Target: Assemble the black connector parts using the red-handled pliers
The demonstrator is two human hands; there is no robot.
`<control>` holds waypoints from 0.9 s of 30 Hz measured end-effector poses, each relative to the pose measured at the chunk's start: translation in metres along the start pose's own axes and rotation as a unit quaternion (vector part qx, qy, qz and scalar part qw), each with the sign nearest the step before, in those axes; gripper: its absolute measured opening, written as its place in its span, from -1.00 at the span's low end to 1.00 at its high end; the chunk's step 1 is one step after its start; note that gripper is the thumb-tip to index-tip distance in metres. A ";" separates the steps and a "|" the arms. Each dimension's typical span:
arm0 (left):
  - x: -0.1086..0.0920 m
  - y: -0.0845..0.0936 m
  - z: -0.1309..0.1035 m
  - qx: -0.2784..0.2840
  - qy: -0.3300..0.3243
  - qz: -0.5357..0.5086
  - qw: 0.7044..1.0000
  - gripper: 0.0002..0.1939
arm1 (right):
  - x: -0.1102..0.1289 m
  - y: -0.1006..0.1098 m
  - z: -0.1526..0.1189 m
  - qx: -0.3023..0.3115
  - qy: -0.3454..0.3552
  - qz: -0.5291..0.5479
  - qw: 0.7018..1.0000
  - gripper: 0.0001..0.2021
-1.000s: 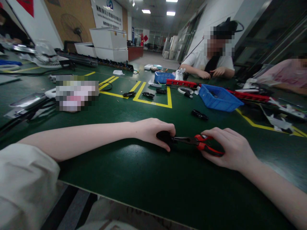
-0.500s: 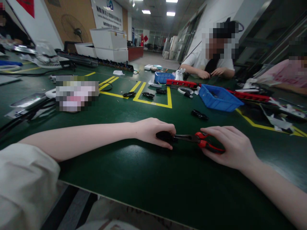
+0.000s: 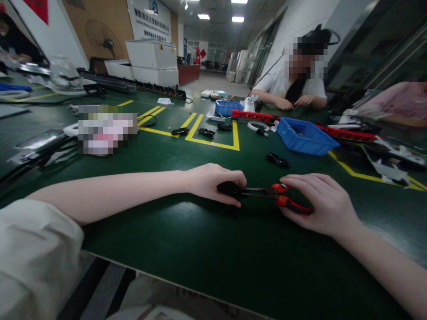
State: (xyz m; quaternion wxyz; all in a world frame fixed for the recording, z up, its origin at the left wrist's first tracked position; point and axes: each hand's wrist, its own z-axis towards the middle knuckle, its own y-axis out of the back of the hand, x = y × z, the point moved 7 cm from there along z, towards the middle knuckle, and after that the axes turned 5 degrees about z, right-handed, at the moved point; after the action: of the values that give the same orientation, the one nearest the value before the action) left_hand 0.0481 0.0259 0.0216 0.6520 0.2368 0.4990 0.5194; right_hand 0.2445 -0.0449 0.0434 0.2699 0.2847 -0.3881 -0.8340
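My left hand is closed around a small black plastic part, thumb below and fingers above it. In my right hand are red-handled long-nose pliers, held by their grips. The pliers' dark jaws point left and meet the right end of the black part; the exact contact is too small to make out. Both hands are low over the green table. Another black part lies beyond my right hand.
Several black parts, one a dark piece, lie around yellow tape lines. A blue bin and a red strip stand at the right. A pixelated pink object lies left. A co-worker sits across.
My hands and the pliers stay almost in place, with only a slight shift of the left fingers. The co-worker's head across the table has moved a little to the right.
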 end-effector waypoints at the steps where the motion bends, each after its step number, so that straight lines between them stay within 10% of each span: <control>1: 0.000 0.000 0.000 -0.001 0.004 -0.004 1.000 -0.63 | 0.000 0.000 0.000 -0.002 -0.004 0.000 1.000 -0.57; 27: -0.005 0.005 -0.003 -0.050 -0.034 0.016 0.998 -0.72 | -0.001 -0.006 -0.005 0.023 -0.011 0.008 1.000 -0.54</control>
State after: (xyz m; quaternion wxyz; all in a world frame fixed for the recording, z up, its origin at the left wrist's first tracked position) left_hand 0.0440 0.0227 0.0262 0.6711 0.2291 0.4461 0.5459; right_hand 0.2471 -0.0430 0.0359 0.2656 0.2782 -0.4127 -0.8257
